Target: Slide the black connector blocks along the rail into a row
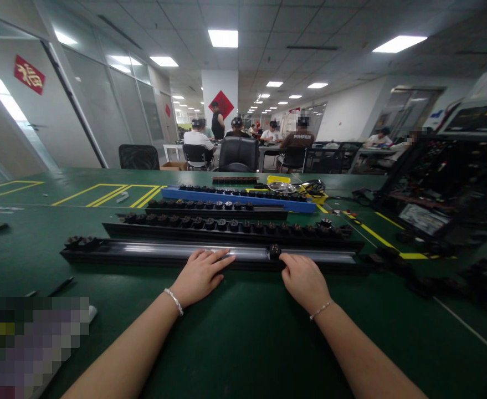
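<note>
Left hand (199, 277) flat on rail (143, 250); knob (275, 250) just beside right hand (305, 280).

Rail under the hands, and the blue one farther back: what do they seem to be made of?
Near rail: probably metal, with black matte edges and a silvery channel showing a bright streak of reflected light. Blue rail: even, dull blue with no glare, so painted metal or plastic; I cannot tell which.

The tabletop (243, 343) is dark green, crossed by yellow lines (102, 195). The black rail (85, 256) carries a silvery-grey channel (164, 250). Behind the black rail sit rows of black knobs (210, 223), then a blue strip (226, 199); in front of it, a silver bracelet (174, 301).
</note>
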### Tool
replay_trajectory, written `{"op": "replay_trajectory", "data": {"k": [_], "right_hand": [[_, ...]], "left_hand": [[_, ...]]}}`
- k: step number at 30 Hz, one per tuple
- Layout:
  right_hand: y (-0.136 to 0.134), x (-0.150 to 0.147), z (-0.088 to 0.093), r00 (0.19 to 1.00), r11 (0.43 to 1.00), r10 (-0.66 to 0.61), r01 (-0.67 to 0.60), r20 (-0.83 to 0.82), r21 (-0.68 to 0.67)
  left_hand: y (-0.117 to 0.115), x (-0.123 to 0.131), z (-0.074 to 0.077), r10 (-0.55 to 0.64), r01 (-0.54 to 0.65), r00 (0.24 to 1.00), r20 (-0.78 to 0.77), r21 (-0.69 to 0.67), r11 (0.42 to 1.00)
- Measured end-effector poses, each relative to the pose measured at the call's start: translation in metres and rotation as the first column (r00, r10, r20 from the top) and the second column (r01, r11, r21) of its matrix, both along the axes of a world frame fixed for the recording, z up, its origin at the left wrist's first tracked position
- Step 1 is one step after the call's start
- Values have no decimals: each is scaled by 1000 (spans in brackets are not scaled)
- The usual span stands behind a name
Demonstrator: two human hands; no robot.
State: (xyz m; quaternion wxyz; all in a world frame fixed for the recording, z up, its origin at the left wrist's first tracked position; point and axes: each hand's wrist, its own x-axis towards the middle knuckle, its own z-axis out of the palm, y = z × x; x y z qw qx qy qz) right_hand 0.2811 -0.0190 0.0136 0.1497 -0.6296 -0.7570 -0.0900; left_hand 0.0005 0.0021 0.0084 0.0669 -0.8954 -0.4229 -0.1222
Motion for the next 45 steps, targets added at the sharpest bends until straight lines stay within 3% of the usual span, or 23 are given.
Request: {"op": "replay_trajectory", "data": {"k": [45], "right_hand": [[4,12,-1,992,987,-125,128,-32,99]], "left_hand": [[2,-1,-3,4,-3,998,67,-18,1000]]}}
